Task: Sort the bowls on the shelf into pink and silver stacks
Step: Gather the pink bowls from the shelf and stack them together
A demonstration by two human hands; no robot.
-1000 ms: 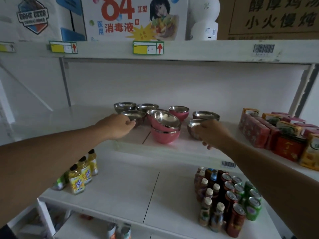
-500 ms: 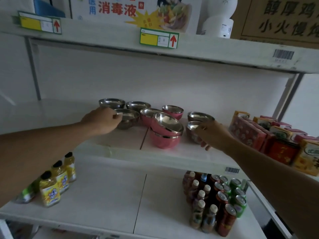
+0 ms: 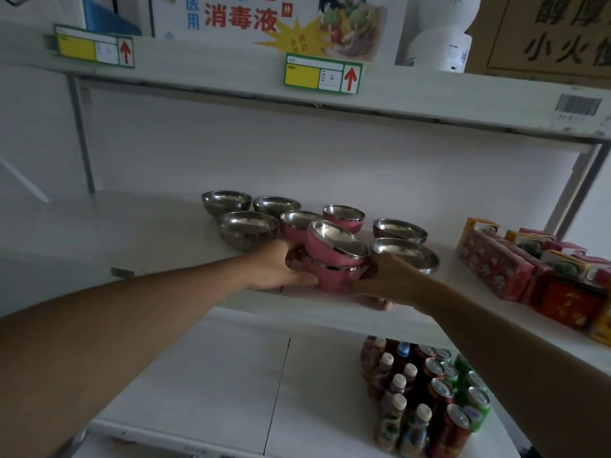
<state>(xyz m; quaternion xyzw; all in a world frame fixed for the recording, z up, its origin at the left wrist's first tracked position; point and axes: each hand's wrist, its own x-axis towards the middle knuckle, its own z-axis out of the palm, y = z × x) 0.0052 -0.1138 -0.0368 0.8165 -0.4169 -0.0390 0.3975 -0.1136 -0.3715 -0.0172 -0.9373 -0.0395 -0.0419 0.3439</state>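
On the middle shelf (image 3: 132,233), far left: three silver bowls (image 3: 248,226) clustered, upright. Next, left hand (image 3: 277,266) cupped against the left side of the pink stack (image 3: 334,259), thumb beneath, fingers curled round it. Two pink bowls in that stack near the shelf's front edge, upper one tilted. Behind it, two more pink bowls (image 3: 344,218). Right hand (image 3: 383,279) gripping the stack's right side. Further right, two silver bowls (image 3: 408,254), then red cartons (image 3: 496,262).
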